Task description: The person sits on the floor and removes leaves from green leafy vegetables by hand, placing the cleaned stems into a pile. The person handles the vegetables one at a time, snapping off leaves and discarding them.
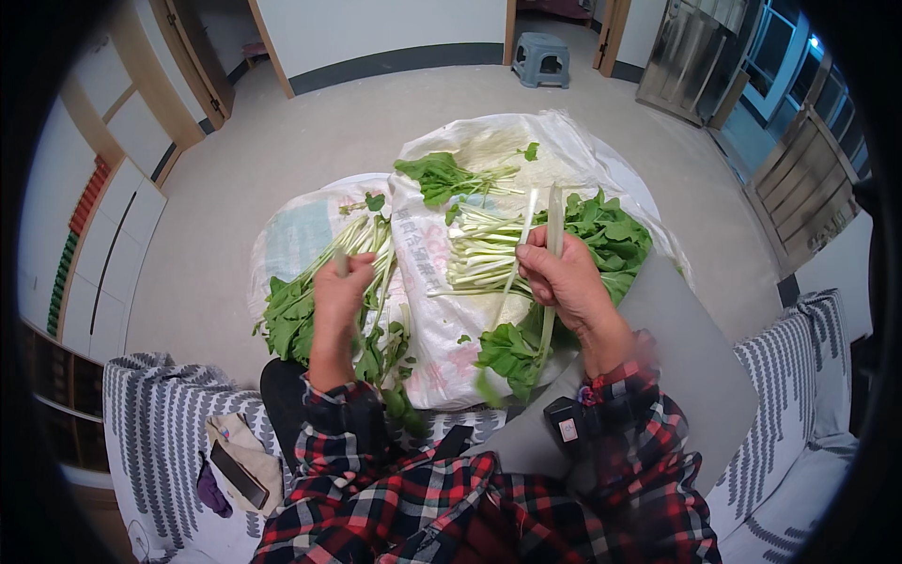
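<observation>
My right hand (560, 271) grips a pale leafy-green stalk and a flat, translucent whitish strip that stands up above the fist; the stalk's leaves (509, 352) hang below. My left hand (343, 282) is closed around a short pale piece whose end shows above the fingers; I cannot tell what it is. Between the hands lies a white woven plastic sack (430, 338). A bundle of pale stems (479, 257) with leaves to the right rests on it. Left of it, another pile of greens (292, 317) lies partly behind my left hand. A small bunch (437, 176) lies farther back.
A grey board or cushion (690, 352) slants at my right. A sofa with a patterned cover (768, 395) surrounds me, with a phone (239, 476) and cloth (261, 458) at the left. A grey-blue plastic stool (541, 60) stands by the far doorway. Metal doors (694, 60) are at the right.
</observation>
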`<move>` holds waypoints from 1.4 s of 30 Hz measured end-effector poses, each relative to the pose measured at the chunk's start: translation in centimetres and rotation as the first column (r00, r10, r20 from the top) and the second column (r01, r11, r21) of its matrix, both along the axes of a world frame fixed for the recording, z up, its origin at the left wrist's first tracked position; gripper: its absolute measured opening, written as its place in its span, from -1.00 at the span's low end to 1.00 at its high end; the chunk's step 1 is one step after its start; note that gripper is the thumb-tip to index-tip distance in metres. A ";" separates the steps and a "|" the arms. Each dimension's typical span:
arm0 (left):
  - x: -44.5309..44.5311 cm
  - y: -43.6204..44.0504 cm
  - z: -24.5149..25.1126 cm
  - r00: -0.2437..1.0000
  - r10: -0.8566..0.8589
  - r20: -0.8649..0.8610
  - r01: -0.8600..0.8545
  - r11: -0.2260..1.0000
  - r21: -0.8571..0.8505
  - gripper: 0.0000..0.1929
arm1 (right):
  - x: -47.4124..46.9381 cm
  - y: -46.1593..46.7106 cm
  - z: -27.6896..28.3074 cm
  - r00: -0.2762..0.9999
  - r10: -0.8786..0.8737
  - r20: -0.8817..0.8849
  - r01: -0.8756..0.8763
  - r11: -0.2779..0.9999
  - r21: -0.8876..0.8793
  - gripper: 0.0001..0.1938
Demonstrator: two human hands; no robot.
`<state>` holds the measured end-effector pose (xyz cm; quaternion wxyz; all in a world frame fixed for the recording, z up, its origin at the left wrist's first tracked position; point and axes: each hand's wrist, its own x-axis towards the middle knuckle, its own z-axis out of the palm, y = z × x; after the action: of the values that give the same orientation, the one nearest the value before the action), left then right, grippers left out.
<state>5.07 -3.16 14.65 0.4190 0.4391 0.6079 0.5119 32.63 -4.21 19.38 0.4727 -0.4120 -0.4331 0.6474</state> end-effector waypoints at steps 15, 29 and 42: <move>7.2 -3.0 0.5 0.699 -0.667 0.258 0.706 0.702 -0.095 -0.82 | 1.0 0.7 -0.6 0.920 -0.277 -0.277 0.287 0.958 -0.005 -0.88; 4.2 -2.6 0.6 0.789 -0.520 0.326 0.576 0.812 -0.099 -0.82 | 3.3 1.5 -0.9 0.785 -0.474 -0.399 0.519 0.855 0.008 -0.87; 7.8 -1.2 0.3 0.323 -0.582 0.746 0.461 0.786 0.413 -0.79 | -0.2 0.3 -0.5 0.974 -0.127 -0.185 0.139 0.989 0.053 -0.84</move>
<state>12.88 -4.37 14.96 0.7717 0.3293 0.1168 0.5315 32.43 -3.96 18.91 0.5657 -0.3639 -0.3806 0.6346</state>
